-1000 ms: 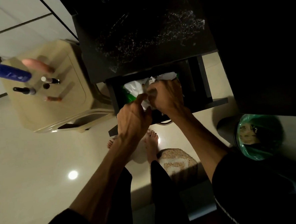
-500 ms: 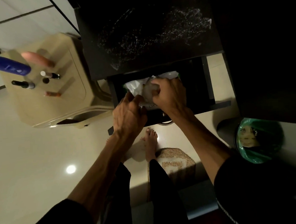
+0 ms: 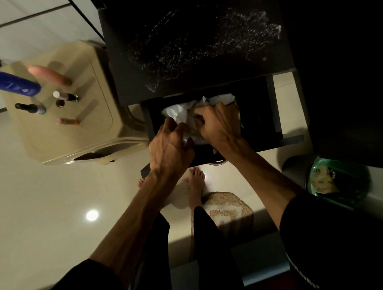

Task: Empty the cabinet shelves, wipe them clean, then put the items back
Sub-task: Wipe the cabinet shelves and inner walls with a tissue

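A black cabinet with a dusty top has its drawer pulled open. Inside the drawer lies a crumpled white plastic bag with a bit of green beside it. My left hand grips the bag's near edge with curled fingers. My right hand is curled over the bag's middle and grips it. What lies under the bag is hidden.
A beige plastic stool stands left of the cabinet, carrying a blue tube, a pink tube and small cosmetic bottles. A bin with a green liner stands at the right. A speckled mat lies by my bare feet.
Both hands have closed in on the white bag; the left hand moved up from the drawer front to the bag's edge, the right hand settled over the bag.
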